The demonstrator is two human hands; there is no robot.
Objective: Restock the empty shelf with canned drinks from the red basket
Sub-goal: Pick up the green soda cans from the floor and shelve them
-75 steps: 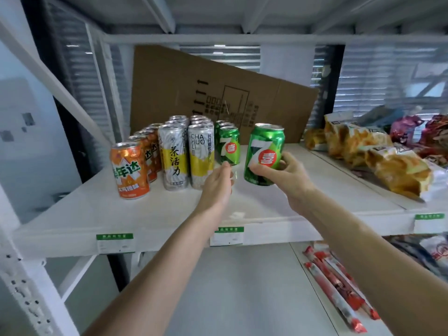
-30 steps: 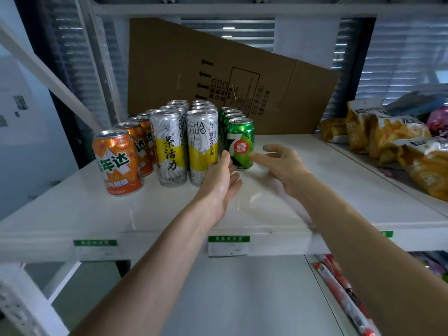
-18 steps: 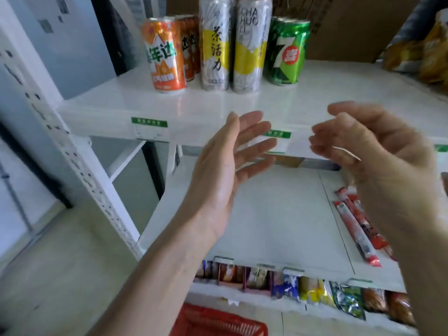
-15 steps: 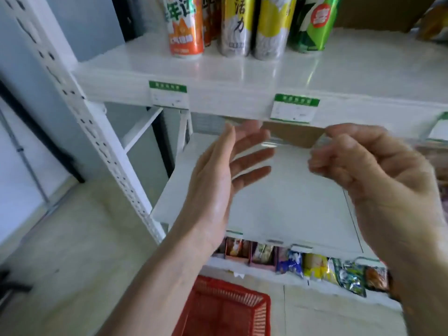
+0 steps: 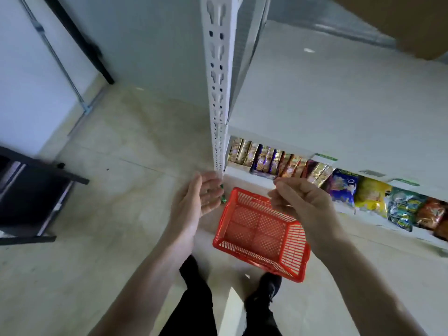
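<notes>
Red basket [image 5: 260,235]: on floor, below and between hands, seemingly no cans inside. Left hand [image 5: 194,202]: fingers relaxed, holding nothing. Right hand [image 5: 300,204]: loosely curled, nothing held.

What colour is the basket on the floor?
The basket is bright red plastic with a lattice of small holes, seen best in the head view.

Right hand [image 5: 299,204] covers red basket [image 5: 257,229] far corner; snack packets [image 5: 402,209] blurred, labels unreadable.
</notes>
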